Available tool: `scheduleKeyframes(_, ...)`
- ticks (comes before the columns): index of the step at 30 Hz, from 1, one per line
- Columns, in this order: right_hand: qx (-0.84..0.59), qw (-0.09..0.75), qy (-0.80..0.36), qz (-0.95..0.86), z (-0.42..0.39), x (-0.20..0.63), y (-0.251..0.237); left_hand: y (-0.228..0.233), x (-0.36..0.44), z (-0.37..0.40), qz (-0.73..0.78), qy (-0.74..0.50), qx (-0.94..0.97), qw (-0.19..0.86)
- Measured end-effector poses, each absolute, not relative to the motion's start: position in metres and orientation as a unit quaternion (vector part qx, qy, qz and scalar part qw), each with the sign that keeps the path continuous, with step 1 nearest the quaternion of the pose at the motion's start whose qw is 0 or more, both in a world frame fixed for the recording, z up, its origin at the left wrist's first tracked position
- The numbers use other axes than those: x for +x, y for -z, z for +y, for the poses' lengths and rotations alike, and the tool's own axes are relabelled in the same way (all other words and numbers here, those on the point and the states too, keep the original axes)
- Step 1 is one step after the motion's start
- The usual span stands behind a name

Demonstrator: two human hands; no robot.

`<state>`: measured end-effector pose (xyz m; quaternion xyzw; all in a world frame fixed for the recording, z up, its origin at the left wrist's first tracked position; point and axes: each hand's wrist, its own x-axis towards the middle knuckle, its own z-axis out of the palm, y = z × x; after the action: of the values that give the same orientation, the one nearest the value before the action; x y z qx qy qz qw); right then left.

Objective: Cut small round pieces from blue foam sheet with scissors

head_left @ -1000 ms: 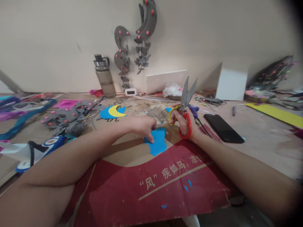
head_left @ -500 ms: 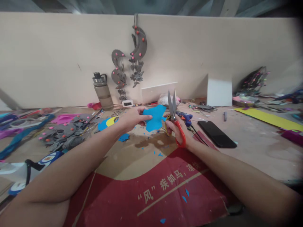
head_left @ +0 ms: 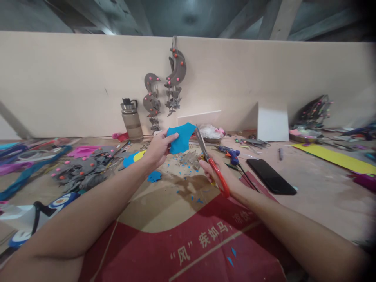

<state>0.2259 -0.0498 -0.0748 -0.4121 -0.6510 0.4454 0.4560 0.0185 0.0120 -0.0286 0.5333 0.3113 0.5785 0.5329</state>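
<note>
My left hand [head_left: 159, 149] pinches a bright blue sheet piece [head_left: 181, 138], felt or foam by its look, by its left side, thumb on top. The piece has cut, angular edges and is held above the table. In my right hand [head_left: 216, 172] are scissors [head_left: 201, 141] with red handles; a bit of yellow shows by the fingers. The blades point up and left, nearly together, with their tips close to the right edge of the blue piece. Below the hands, small blue scraps [head_left: 188, 170] and a blue scalloped cutout [head_left: 154, 176] lie on the cardboard.
A red and brown cardboard sheet [head_left: 141, 250] covers the front. Right of my right hand lie a blue glue gun [head_left: 232, 153] with a cord and a black phone [head_left: 270, 176]. Grey felt pieces [head_left: 85, 168] are piled left. A bottle [head_left: 132, 121] stands behind.
The scissors have swung from wide apart and upright to nearly closed and tilted left. My left hand has moved the blue piece slightly left and turned it. The camera view has tipped upward.
</note>
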Motion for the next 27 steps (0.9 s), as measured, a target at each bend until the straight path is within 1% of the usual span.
scheduleKeyframes(5, -0.43, 0.417, -0.418, -0.683, -0.048, 0.232, 0.076, 0.028, 0.023, 0.007, 0.337, -0.564, 0.547, 0.519)
scheduleKeyframes(9, -0.426, 0.399, -0.404, -0.704, -0.047, 0.235, 0.076, 0.026, 0.026, 0.001, 0.322, -0.554, 0.552, 0.534)
scheduleKeyframes(14, -0.406, 0.402, -0.398, -0.717, -0.048, 0.236, 0.073, 0.024, 0.026, -0.002, 0.314, -0.517, 0.582, 0.543)
scheduleKeyframes(27, -0.412, 0.404, -0.384, -0.721, -0.053, 0.233, 0.069, 0.026, 0.026, -0.001, 0.316, -0.522, 0.583, 0.537)
